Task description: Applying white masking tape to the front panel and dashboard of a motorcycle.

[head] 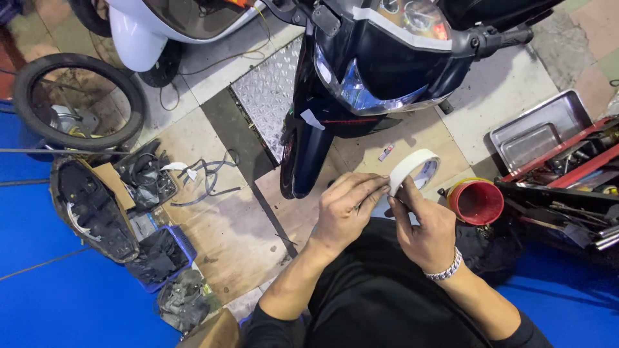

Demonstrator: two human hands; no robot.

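Note:
A roll of white masking tape is held up in front of me, above the floor. My left hand grips its near edge with the fingertips laid across the rim. My right hand, wearing a silver bracelet, pinches the roll from below with thumb and forefinger at the tape's edge. Just beyond the roll stands a dark blue motorcycle, its headlight and front fender facing me.
A red funnel and a red toolbox with tools sit to the right, a metal tray behind them. At left lie a loose wheel, a seat base, black plastic parts and a white scooter.

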